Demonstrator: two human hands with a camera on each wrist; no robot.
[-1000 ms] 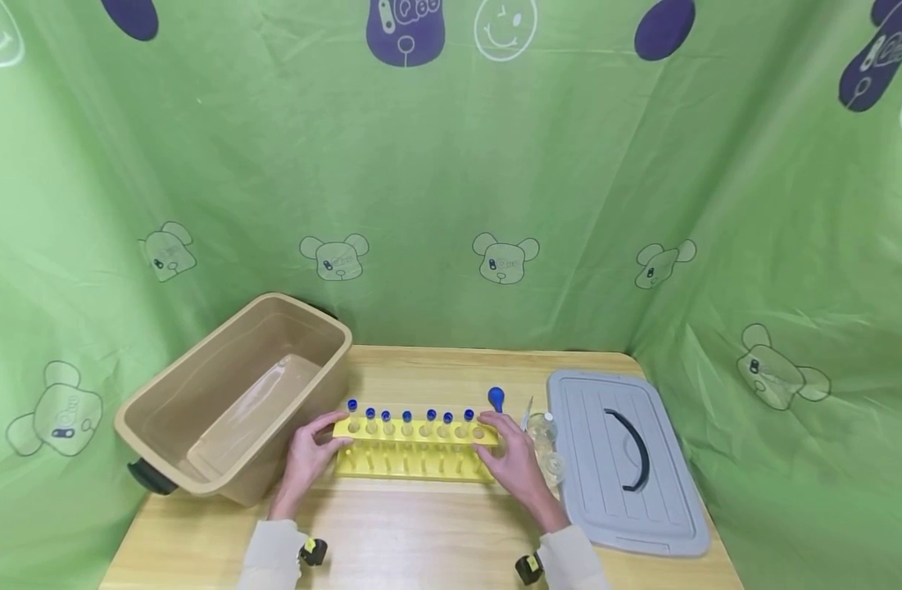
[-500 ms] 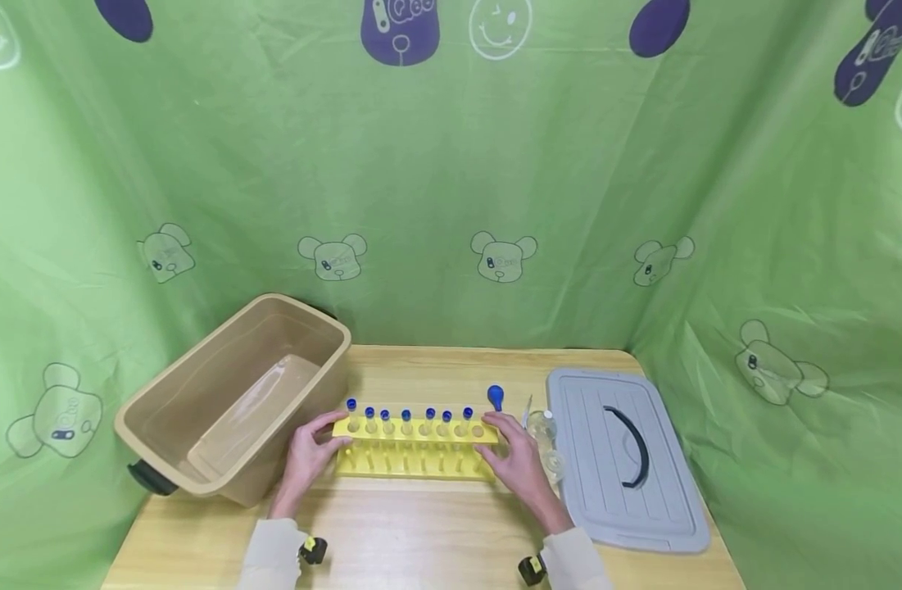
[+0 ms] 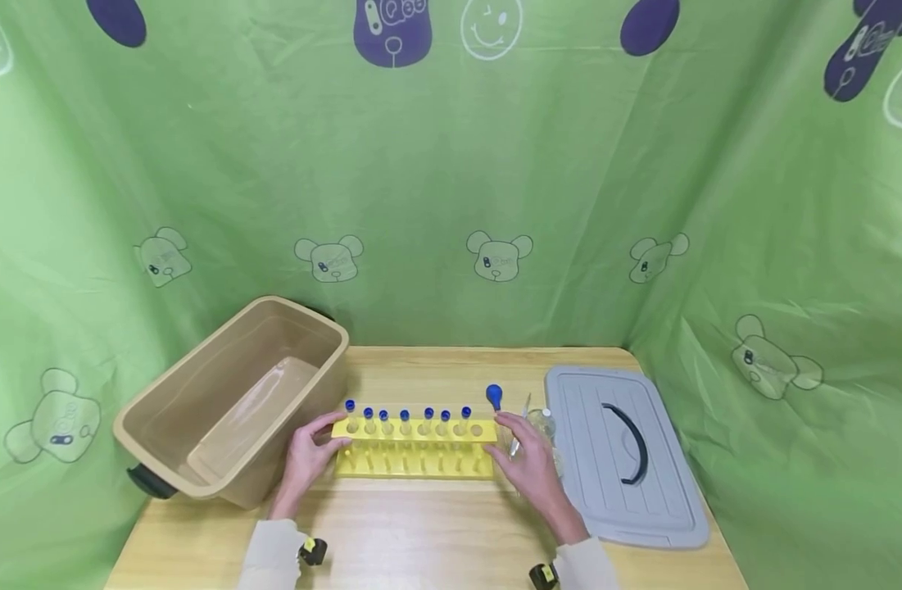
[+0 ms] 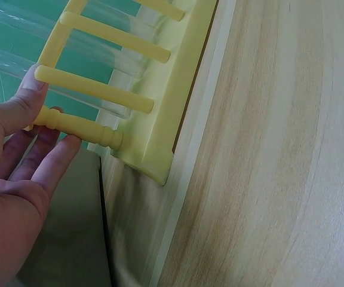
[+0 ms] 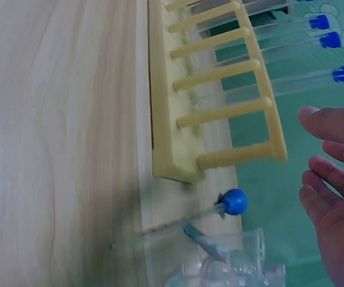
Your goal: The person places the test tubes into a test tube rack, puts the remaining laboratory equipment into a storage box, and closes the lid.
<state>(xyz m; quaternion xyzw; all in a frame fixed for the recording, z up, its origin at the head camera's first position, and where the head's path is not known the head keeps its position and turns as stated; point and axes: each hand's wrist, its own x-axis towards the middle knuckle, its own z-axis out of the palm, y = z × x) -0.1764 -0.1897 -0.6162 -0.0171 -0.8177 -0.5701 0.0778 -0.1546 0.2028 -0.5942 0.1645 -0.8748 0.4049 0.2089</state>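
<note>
A yellow test tube rack (image 3: 414,473) stands across the middle of the table, with several clear test tubes (image 5: 297,85) with blue caps in its holes. At its left end my left hand (image 3: 305,459) grips the top bar, thumb in front and fingers behind the end post (image 4: 79,127). My right hand (image 3: 535,469) is beside the right end. In the right wrist view a gap shows between its fingertips and the rack, and the fingers are loosely spread. Close by lies a dropper with a blue bulb (image 5: 236,202), partly behind the right hand in the head view.
On the left stands a large brown plastic bin (image 3: 233,410) with a black handle. A grey lid (image 3: 605,467) with a black handle lies at the right. Between lid and rack sits clear glassware (image 5: 232,266), partly hidden by the right hand in the head view. Green curtains surround the table.
My right hand has let go of the rack's right end and shifted right, away from it. The left hand keeps its grip, and the rack stays in place.
</note>
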